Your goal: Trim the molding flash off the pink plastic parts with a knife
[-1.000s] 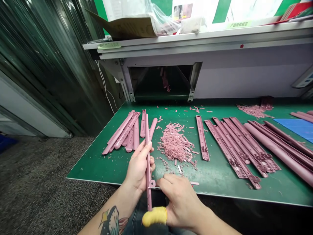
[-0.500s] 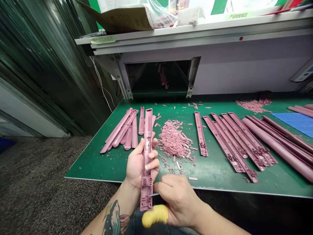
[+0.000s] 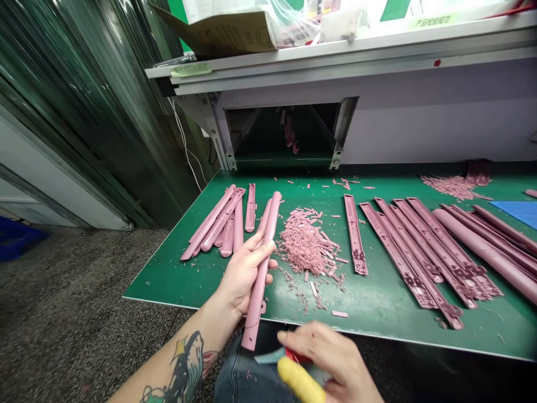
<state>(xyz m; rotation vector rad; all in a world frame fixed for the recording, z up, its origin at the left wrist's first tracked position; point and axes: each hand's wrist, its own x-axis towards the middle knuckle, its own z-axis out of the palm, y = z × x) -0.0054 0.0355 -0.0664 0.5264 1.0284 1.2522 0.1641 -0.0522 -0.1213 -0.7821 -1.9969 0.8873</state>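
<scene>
My left hand [image 3: 247, 271] is wrapped round a long pink plastic part [image 3: 260, 280], whose smooth rounded outer side faces up. The part slants over the table's front edge, its lower end near my lap. To its lower right, my right hand [image 3: 331, 358] holds a knife [image 3: 272, 356] with a grey blade and a bit of red at its base. A yellow cover [image 3: 300, 380] sits on the right thumb. The blade tip is close to the part's lower end; whether they touch I cannot tell. A heap of pink shavings [image 3: 305, 246] lies right of the held part.
Several pink parts [image 3: 213, 224] are piled at the left of the green table [image 3: 159, 280]. More pink parts [image 3: 403, 254] lie in rows at the right, near a blue sheet [image 3: 518, 212]. Behind is an opening [image 3: 289, 137] under a shelf [image 3: 314, 64].
The held part has turned over from its hollow, ribbed side to its smooth side. My right hand has moved down and right, and a blade now shows. The view has shifted slightly.
</scene>
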